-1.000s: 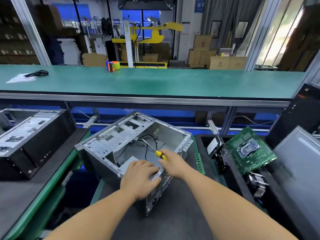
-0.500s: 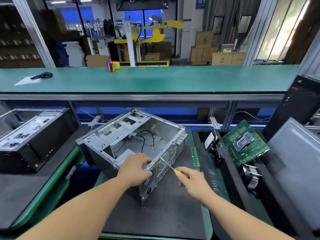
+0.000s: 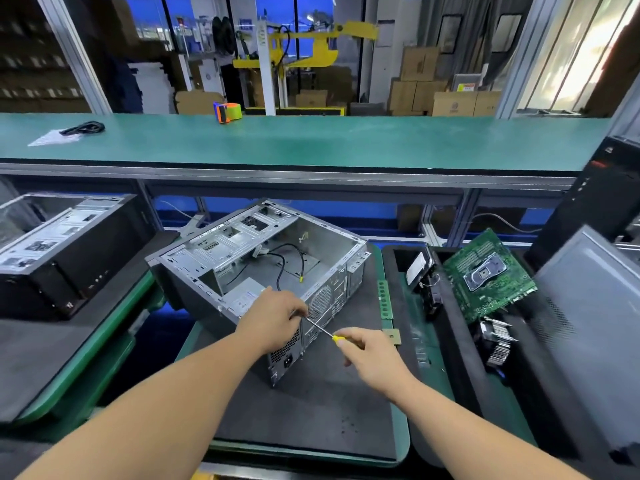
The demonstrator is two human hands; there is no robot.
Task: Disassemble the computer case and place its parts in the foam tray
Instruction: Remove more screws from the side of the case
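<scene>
Head view: the computer case [image 3: 263, 271] lies on its side on the dark mat [image 3: 311, 410], open face up, so its rear panel faces the person. The left hand [image 3: 273, 315] curls over the near rim, likely steadying the case. The right hand [image 3: 372, 358] grips the yellow-handled screwdriver [image 3: 323, 330], its tip at the rear panel by the power supply [image 3: 249, 296] (probably at a screw there). The foam tray [image 3: 450, 358] sits just right, already holding the motherboard [image 3: 488, 275]

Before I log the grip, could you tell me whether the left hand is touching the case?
Touching: in the head view the left hand rests on the case rim.
</scene>
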